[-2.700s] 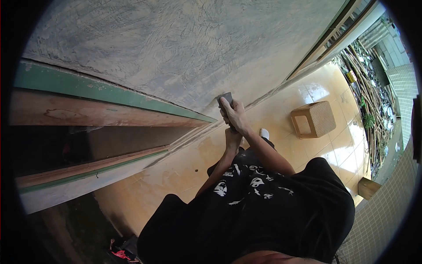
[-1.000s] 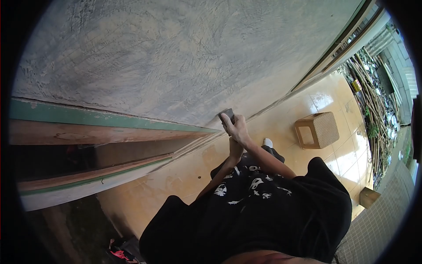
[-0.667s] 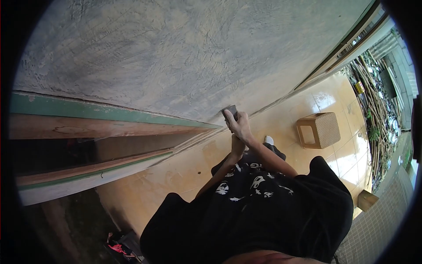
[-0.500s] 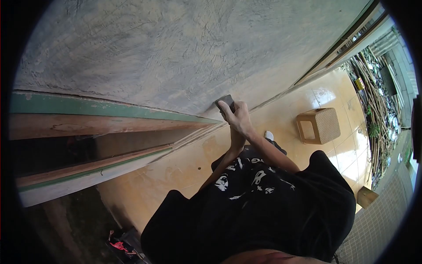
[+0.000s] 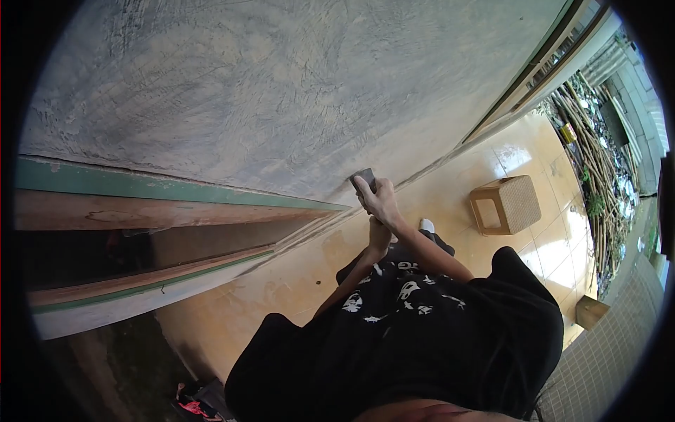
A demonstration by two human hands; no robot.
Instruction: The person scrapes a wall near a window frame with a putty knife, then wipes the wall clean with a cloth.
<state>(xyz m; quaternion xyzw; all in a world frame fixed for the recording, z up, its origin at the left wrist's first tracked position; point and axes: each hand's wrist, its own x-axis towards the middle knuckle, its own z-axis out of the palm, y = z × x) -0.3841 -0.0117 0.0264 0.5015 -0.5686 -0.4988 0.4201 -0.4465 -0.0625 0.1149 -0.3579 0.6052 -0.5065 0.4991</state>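
Observation:
My right hand (image 5: 380,202) is closed around a dark grey sanding block (image 5: 363,179), thumb along its near side. The block lies against the lower part of a rough grey plastered wall (image 5: 267,84), a little above its base. Just below the right hand, at its wrist, is my left hand (image 5: 380,233). Its fingers are mostly hidden behind the right wrist, so whether they grip anything does not show.
A green-edged wooden frame (image 5: 176,200) runs along the left. Yellowish floor tiles (image 5: 450,246) lie below me, with a woven-pattern stool (image 5: 510,204) on the right. Beyond are piled sticks (image 5: 598,162) and a small brown box (image 5: 590,311).
The block and both hands sit slightly lower in view, as does the wall with its frame. Much of this shift comes from the head tilting. The right-hand grip is unchanged.

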